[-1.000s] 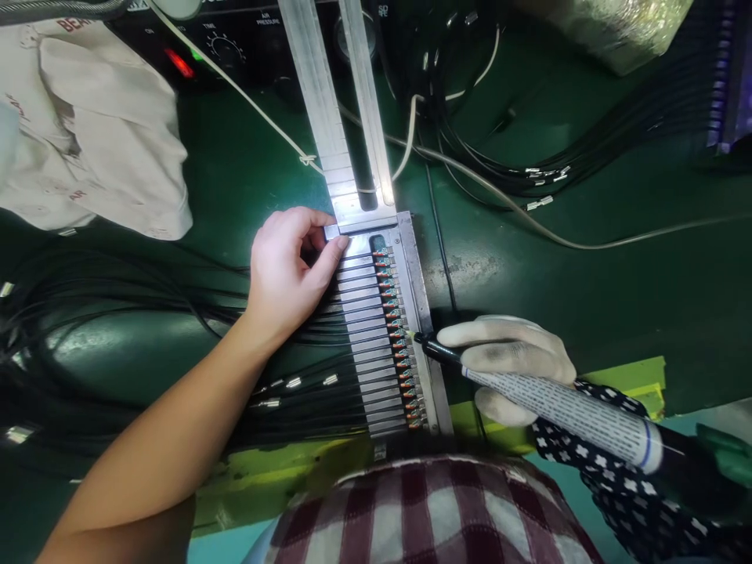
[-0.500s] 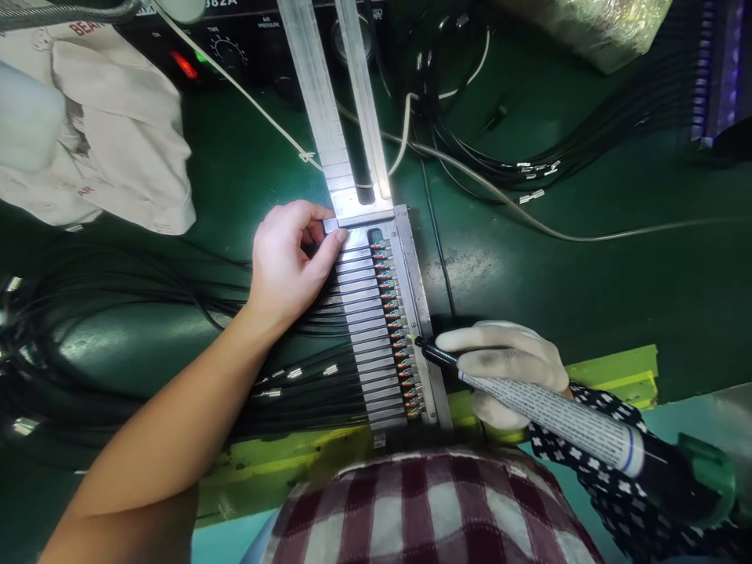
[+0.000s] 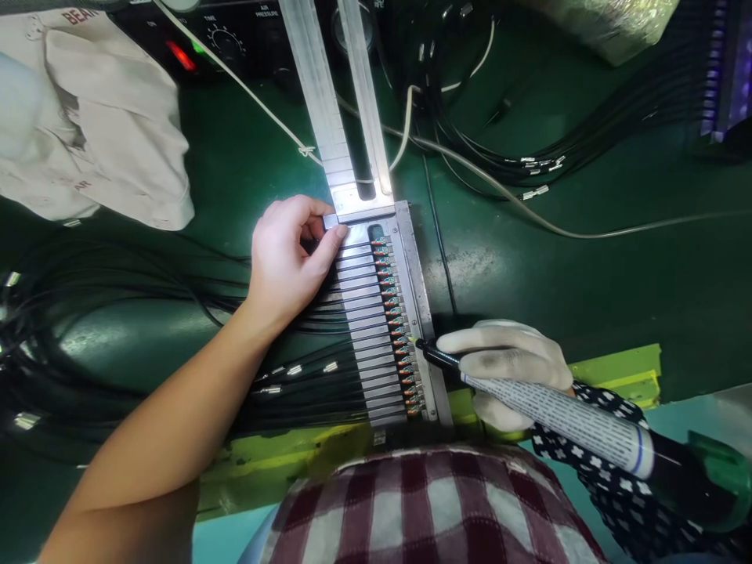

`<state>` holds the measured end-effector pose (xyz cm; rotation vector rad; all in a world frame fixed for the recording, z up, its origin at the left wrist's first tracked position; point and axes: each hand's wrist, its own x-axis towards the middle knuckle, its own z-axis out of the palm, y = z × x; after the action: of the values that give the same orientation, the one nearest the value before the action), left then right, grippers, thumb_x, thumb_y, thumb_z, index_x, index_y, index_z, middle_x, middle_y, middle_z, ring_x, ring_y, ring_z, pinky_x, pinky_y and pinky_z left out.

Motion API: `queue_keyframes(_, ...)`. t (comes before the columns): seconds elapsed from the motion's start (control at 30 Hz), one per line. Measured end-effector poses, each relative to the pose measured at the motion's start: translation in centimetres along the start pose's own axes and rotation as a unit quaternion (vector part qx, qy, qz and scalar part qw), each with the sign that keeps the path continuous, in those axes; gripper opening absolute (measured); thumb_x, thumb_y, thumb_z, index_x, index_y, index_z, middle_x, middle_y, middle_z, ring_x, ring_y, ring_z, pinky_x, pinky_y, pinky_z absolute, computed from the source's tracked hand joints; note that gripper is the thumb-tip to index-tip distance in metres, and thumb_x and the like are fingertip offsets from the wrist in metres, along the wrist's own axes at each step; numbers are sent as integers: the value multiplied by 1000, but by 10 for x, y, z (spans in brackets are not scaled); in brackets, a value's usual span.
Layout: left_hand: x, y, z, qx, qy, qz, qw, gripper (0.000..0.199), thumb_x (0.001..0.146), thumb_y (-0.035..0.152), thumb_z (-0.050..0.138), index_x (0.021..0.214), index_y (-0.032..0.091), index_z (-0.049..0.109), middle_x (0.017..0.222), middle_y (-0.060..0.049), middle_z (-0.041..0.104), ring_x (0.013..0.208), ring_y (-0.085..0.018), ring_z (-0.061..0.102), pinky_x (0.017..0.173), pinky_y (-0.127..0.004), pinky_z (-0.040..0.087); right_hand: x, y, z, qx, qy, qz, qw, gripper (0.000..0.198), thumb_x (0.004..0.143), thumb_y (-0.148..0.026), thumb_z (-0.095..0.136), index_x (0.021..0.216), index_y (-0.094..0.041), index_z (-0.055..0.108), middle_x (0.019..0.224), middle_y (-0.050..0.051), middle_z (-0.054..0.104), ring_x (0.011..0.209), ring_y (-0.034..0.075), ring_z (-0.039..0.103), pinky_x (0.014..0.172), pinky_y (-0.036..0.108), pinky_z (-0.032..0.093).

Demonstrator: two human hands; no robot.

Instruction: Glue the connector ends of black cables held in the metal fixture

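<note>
My bare left hand (image 3: 285, 258) pinches the upper left corner of a metal fixture (image 3: 418, 294) between thumb and fingers. Across the fixture's slotted plate lies a row of black cables (image 3: 363, 296), side by side. Their ends carry small connectors with tiny green boards (image 3: 388, 301) along the right side. In a white glove, my right hand (image 3: 511, 356) is closed around a glue dispensing syringe (image 3: 564, 419) with a printed label and a black front end. Its thin tip points left at the connectors in the lower half of the row; whether it touches one I cannot tell.
A slotted metal rail (image 3: 317, 102) runs from the fixture to the back. Behind stands a dispenser controller (image 3: 247, 39) with a lit red switch. Loose cable bundles (image 3: 59, 313) lie left, more cables (image 3: 505, 157) at right. A cloth bag (image 3: 123, 133) sits back left. Yellow-green edging (image 3: 282, 462) lines the front.
The whole view has shifted slightly. Both hands, the syringe and the fixture keep nearly the same places relative to each other.
</note>
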<state>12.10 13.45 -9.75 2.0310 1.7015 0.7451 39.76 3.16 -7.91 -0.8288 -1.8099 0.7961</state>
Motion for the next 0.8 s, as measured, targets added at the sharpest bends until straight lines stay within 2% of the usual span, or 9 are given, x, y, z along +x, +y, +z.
queue_keyframes(0.43, 0, 0, 0, 2, 1, 0, 1000, 15, 88, 40, 61, 93, 26, 61, 73, 2, 57, 76, -18, 55, 73, -38, 45, 2, 3, -1, -6, -16, -7, 1000, 17, 80, -14, 63, 96, -18, 68, 103, 8, 75, 77, 19, 73, 65, 32, 64)
queue_keyframes(0.8, -1, -2, 1, 7, 0, 8, 1000, 17, 91, 44, 59, 95, 27, 61, 75, 2, 57, 75, -17, 55, 72, -38, 46, 5, 6, -3, 18, -25, 2, 1000, 18, 79, -13, 67, 97, -16, 69, 105, 11, 75, 85, 20, 74, 68, 31, 64)
